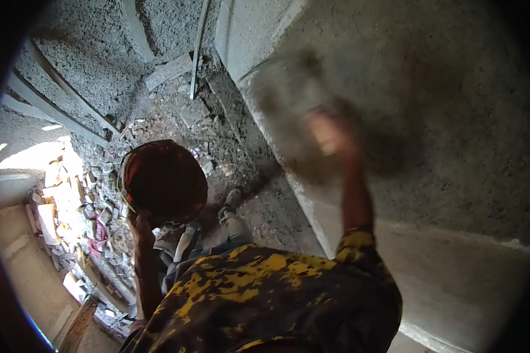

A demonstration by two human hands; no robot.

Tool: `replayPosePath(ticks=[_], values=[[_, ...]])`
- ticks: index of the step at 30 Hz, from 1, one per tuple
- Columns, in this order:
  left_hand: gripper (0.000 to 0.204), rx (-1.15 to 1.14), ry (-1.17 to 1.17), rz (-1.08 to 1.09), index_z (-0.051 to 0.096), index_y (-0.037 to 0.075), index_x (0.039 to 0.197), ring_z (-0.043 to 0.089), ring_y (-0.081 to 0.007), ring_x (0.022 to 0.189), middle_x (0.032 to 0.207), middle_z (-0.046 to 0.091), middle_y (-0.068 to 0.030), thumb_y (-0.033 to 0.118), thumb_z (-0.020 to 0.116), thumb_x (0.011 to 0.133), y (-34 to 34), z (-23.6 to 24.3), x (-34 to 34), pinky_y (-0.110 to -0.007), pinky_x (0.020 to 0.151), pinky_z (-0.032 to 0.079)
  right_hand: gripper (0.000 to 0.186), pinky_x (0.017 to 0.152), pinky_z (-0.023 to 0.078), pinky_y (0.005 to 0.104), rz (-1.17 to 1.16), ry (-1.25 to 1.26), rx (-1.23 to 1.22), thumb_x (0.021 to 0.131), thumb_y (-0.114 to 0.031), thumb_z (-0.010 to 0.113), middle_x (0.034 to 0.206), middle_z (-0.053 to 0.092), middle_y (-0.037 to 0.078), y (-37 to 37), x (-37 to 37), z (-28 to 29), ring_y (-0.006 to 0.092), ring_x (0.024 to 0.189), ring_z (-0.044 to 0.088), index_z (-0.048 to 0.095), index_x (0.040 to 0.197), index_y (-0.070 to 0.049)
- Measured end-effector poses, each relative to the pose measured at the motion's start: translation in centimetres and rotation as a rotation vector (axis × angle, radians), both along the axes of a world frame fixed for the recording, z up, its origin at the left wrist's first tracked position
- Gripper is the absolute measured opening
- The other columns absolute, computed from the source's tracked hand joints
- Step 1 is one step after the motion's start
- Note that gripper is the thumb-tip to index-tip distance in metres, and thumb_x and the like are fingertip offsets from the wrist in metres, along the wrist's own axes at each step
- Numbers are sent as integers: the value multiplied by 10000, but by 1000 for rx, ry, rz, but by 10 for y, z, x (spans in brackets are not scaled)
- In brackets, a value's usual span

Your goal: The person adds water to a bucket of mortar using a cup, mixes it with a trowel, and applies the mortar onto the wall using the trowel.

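Note:
At the left, my left hand [140,219] is closed on the near rim of a round, dark bucket [168,179]. The bucket's inside looks dark reddish and is too dim to show what it holds. My right arm reaches forward over a rough grey concrete surface [441,159]. My right hand [331,130] is smeared by motion there, so its fingers cannot be made out. A blurred greyish shape [306,73] lies just beyond it; whether the hand grips a tool cannot be told.
Rubble and broken pieces [94,217] cover the ground at the left, partly in bright sunlight. Curved strips [65,88] lean at the upper left, and a thin stick [199,50] stands near the concrete edge [282,170]. My feet [232,203] are on the debris-strewn floor.

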State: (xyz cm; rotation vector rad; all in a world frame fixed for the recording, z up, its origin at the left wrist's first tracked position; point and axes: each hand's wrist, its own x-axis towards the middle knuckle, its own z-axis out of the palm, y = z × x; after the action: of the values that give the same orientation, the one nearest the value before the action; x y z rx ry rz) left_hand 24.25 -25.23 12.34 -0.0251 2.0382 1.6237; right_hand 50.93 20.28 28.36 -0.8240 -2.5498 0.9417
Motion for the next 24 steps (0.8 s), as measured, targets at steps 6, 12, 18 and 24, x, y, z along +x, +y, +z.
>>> replayPosePath(ticks=[6,12,18,24], values=[[260,62,-160,27,537,33,1008,489,-98,567,698,490,5,99,543,756,12,12,-2,-248,501,447,277,585,479,301,-556,35,-57,914,-301,566,746,613,48,-45,48,99,157,616,562,607,890,-28],[391,-10,-225,-211,547,27,1056,482,-113,577,760,512,-10,33,522,666,33,21,1,-255,492,410,130,651,471,430,82,-528,215,706,-195,637,764,611,99,-180,-60,-108,293,776,606,647,806,-113],[398,122,-156,-297,580,-5,1040,460,-84,612,743,527,24,55,540,649,16,22,3,-242,512,387,117,685,495,435,518,-498,99,757,-161,608,766,624,96,-253,-82,-207,274,773,629,600,774,-46],[191,194,-225,-191,532,60,869,416,-66,639,701,430,59,80,564,681,-35,36,6,-243,563,368,411,696,501,363,399,-59,-524,877,-388,577,790,623,105,-285,-47,-175,221,769,630,625,1055,-21]])
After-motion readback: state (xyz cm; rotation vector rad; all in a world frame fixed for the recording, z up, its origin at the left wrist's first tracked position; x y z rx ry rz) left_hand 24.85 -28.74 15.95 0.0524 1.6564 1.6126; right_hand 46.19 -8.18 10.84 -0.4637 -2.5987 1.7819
